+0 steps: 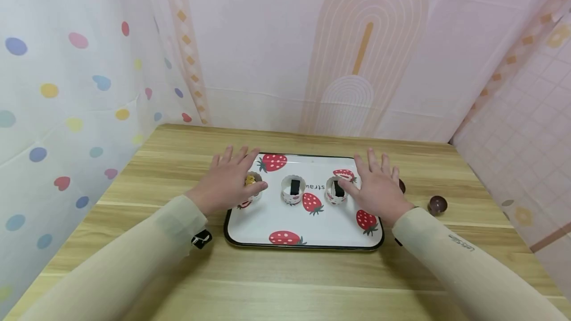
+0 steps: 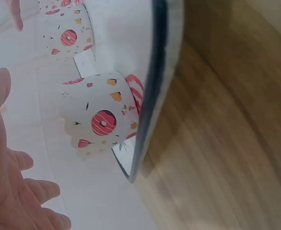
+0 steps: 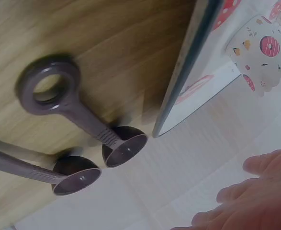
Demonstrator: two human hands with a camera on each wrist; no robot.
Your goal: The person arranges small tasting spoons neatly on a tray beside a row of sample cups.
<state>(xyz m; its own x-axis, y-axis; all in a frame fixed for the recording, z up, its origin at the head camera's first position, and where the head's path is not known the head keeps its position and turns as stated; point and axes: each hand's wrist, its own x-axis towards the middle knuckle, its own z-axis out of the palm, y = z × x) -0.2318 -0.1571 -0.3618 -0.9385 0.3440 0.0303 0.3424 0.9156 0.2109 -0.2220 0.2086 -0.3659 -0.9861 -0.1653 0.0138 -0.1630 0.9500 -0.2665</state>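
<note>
Both hands empty. Left hand [image 1: 229,180] is spreading its fingers over the tray's left edge, thumb pointing inward; right hand [image 1: 379,187] is mirroring it at the right edge. Neither is gripping anything.

Three paper cups are standing in a row across the white strawberry-print tray [image 1: 312,237]. Left cup [image 2: 102,112] is sitting just under the left hand, holding a yellow piece [image 1: 250,180]; hand is partly covering it in the head view. Left wrist view is showing a gap between fingers and cup. Middle cup [image 1: 287,198] is standing between the hands, holding a dark rectangular piece [image 1: 295,187]. Right cup [image 1: 330,196] is holding a similar dark piece; right thumb is overlapping it in the head view, can't tell if touching.

Tray is resting on the wood table [image 1: 290,286]. Two brown spoons are lying right of it: near spoon [image 3: 85,115] with a ring-ended handle, far spoon [image 3: 25,167] beside it.
</note>
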